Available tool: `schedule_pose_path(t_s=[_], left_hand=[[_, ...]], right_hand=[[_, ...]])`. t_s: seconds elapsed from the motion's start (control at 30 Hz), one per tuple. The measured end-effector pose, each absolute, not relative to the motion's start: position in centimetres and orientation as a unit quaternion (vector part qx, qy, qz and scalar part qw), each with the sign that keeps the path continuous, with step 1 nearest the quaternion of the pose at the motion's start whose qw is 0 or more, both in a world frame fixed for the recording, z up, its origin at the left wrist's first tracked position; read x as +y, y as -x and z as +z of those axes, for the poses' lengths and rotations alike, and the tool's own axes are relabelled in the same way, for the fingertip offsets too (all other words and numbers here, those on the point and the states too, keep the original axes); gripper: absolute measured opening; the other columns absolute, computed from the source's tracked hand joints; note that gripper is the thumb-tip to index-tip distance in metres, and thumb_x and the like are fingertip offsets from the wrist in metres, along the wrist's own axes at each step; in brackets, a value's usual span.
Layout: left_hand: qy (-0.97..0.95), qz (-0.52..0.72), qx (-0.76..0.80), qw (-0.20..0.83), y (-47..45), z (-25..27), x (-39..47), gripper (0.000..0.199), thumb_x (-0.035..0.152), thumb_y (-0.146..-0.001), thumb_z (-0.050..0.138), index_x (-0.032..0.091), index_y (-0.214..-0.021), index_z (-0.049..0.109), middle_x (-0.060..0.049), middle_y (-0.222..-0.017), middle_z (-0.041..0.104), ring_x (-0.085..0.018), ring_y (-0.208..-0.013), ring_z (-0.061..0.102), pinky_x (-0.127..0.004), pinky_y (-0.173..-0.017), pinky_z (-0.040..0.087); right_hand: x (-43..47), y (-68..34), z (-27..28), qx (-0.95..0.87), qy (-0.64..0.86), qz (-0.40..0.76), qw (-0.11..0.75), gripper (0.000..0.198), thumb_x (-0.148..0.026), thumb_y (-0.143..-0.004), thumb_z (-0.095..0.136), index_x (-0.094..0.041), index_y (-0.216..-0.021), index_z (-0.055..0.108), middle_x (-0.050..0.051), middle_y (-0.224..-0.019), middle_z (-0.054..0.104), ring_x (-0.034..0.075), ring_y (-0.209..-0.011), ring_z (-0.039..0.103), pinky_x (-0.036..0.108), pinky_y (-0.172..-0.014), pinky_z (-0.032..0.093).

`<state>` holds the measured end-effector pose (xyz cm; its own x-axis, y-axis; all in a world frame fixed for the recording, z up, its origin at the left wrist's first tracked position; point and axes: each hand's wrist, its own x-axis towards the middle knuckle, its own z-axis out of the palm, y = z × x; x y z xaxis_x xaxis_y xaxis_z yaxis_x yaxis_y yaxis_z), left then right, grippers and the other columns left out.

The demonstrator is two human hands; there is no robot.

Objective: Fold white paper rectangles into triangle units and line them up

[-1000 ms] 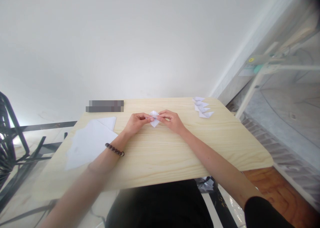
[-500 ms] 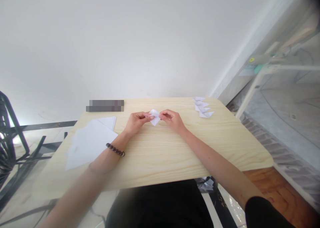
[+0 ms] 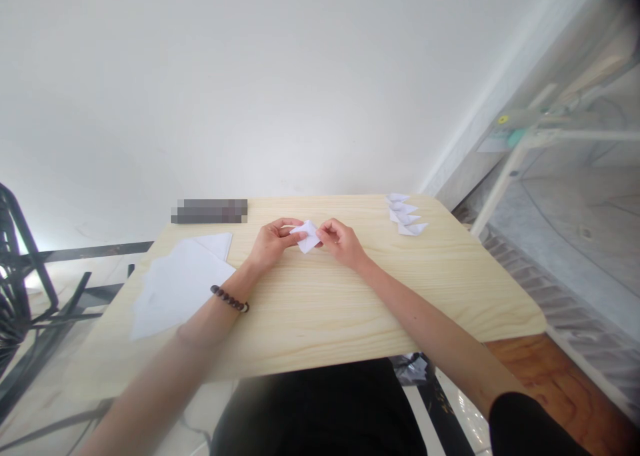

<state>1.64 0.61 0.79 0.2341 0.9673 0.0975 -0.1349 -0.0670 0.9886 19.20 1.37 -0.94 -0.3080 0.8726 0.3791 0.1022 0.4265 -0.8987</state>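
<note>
A small folded white paper (image 3: 309, 240) is held just above the middle of the table, with a pointed lower corner. My left hand (image 3: 271, 244) pinches its left side, thumb laid across the front. My right hand (image 3: 343, 241) grips the right edge between thumb and fingers. Some fingertips behind the paper are hidden. Several finished-looking folded paper pieces (image 3: 404, 216) stand in an overlapping row at the table's back right. On the left, beside my left forearm, lies a spread of white paper sheets (image 3: 175, 286).
The pale wooden table (image 3: 320, 323) stands against a white wall (image 3: 300, 96). At its back left is a pixelated dark area (image 3: 210, 212). A black chair (image 3: 23, 269) stands left of the table, a white metal frame (image 3: 505, 176) to the right.
The folded paper now looks flatter; before, its top part stood out as a separate flap. Both hands have shifted only slightly and still hold it.
</note>
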Motion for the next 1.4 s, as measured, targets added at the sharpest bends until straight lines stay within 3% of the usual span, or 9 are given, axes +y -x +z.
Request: schedule_pose_path(t_s=[0.43,0.67,0.97,1.2,1.4], left_hand=[[-0.528,0.488,0.379,0.583,-1.63,0.94,0.45,0.034,0.032,-0.062,0.069,0.01,-0.085,0.057,-0.008,-0.08,0.067,-0.019,-0.074,0.063,-0.039,-0.075,0.048],[-0.519,0.48,0.401,0.583,-1.49,0.76,0.6,0.055,0.032,-0.061,0.07,0.011,-0.108,0.051,-0.008,-0.078,0.068,-0.018,-0.072,0.063,-0.037,-0.074,0.048],[-0.567,0.429,0.397,0.581,-1.44,0.42,0.82,0.036,0.034,-0.065,0.065,0.011,-0.093,0.061,-0.009,-0.09,0.066,-0.019,-0.081,0.06,-0.033,-0.078,0.045],[-0.586,0.419,0.394,0.571,-1.38,0.4,0.79,0.034,0.037,-0.067,0.063,0.012,-0.09,0.063,-0.008,-0.087,0.065,-0.02,-0.08,0.059,-0.034,-0.077,0.045],[-0.579,0.42,0.385,0.583,-1.18,0.58,0.88,0.032,0.037,-0.064,0.065,0.011,-0.084,0.064,-0.008,-0.082,0.065,-0.019,-0.076,0.059,-0.034,-0.076,0.045]], right_hand=[[1.24,-19.11,-0.75,-0.685,0.352,0.433,0.468,0.024,-0.041,-0.076,0.049,-0.019,-0.082,0.043,0.0,-0.073,0.058,0.011,-0.063,0.06,0.026,-0.061,0.052],[1.28,-18.97,-0.79,-0.683,0.351,0.44,0.465,0.022,-0.039,-0.076,0.049,-0.02,-0.083,0.041,-0.001,-0.073,0.057,0.011,-0.064,0.059,0.026,-0.061,0.052],[1.34,-19.37,-0.9,-0.725,0.367,0.372,0.45,0.02,-0.037,-0.075,0.05,-0.02,-0.082,0.043,0.0,-0.072,0.057,0.013,-0.067,0.06,0.023,-0.056,0.048],[1.21,-19.5,-0.64,-0.745,0.385,0.323,0.44,0.022,-0.038,-0.076,0.049,-0.019,-0.087,0.046,0.001,-0.071,0.06,0.011,-0.062,0.058,0.02,-0.054,0.043],[1.2,-19.58,-0.69,-0.769,0.382,0.337,0.386,0.027,-0.04,-0.082,0.039,-0.017,-0.076,0.051,-0.001,-0.059,0.056,0.008,-0.054,0.053,0.02,-0.055,0.042]])
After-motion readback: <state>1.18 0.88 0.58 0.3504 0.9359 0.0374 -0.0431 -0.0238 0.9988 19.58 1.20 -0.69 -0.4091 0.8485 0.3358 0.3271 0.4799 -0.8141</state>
